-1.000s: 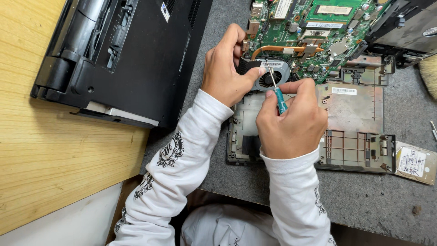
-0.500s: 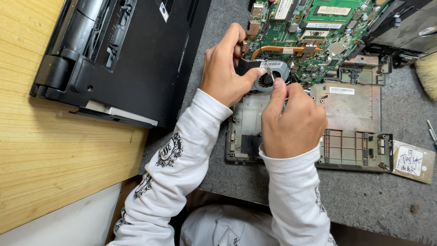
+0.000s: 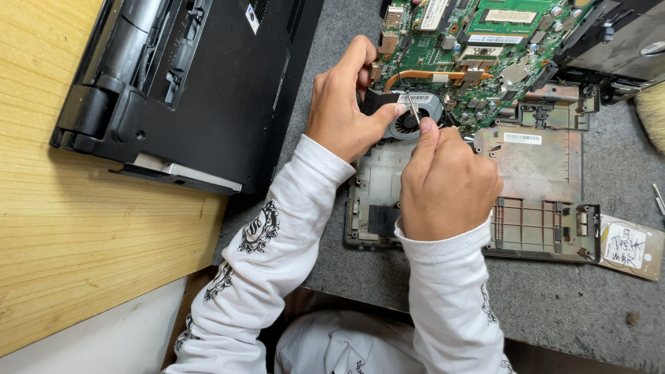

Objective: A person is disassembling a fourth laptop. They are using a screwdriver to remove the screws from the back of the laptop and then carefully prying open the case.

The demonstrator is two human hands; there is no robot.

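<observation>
My left hand [image 3: 344, 104] rests on the round cooling fan [image 3: 407, 121] of an opened laptop, thumb pressed against the fan's edge. My right hand [image 3: 447, 181] is closed around a small screwdriver [image 3: 413, 109], whose thin metal shaft points up at the fan; the handle is hidden in my fist. The green motherboard [image 3: 478, 41] with a copper heat pipe [image 3: 426, 73] lies just beyond the fan. The bare laptop chassis tray [image 3: 540, 180] sits under and right of my right hand.
A black laptop lid and base [image 3: 194, 83] lies at the left on a grey mat [image 3: 568, 312], partly over a wooden tabletop [image 3: 76, 228]. A hard drive with a label [image 3: 627, 246] lies at the right edge. A brush [image 3: 651, 111] shows at far right.
My right hand has turned over the screwdriver, hiding its blue-green handle in my fist, and the tip has moved up onto the fan. My left hand stays put.
</observation>
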